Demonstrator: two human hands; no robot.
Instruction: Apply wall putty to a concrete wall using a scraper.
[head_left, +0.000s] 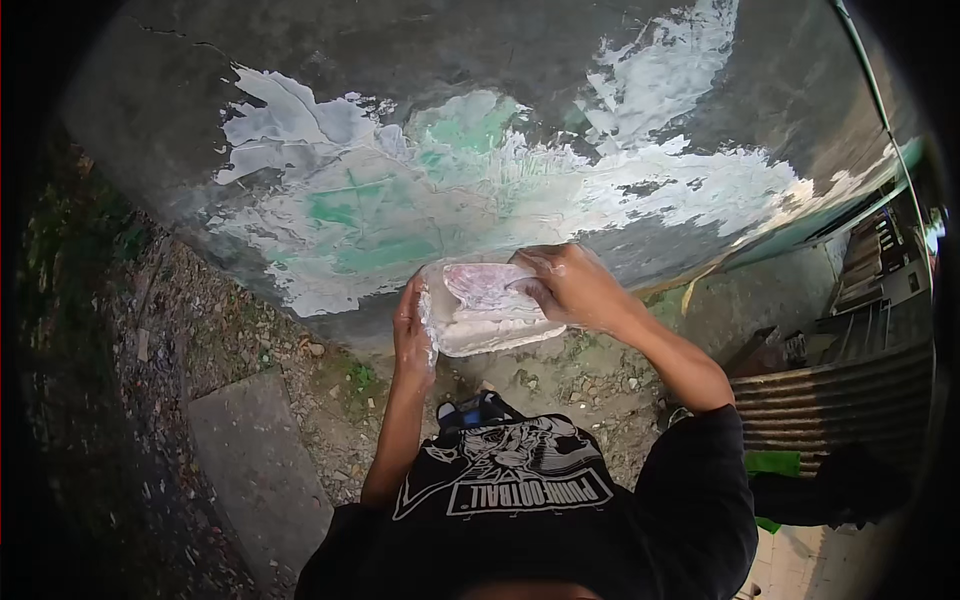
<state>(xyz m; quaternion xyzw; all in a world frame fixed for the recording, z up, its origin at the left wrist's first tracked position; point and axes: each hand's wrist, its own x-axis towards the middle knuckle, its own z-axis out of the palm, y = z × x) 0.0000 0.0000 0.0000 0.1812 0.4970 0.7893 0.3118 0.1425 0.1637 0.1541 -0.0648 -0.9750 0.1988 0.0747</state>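
My left hand (410, 328) is closed on the left end of a shallow white tray (495, 340), whose rim is caked with white paste. Between the thumb and fingers of my right hand (575, 287) is a flat, pinkish putty scraper (478, 284), smeared with white. The scraper is over the tray; whether its edge touches the paste inside is hard to make out. White residue coats the fingers of both hands. Just beyond them stands a grey wall (400, 40) with uneven patches of white putty (690, 190) and green paint (365, 207) across it.
Stony ground with a flat concrete slab (255, 450) lies below on the left. To the right are a corrugated sheet (830, 405), a green cloth (772, 462) and dark clutter. A thin pipe (880, 100) runs along the wall's right side.
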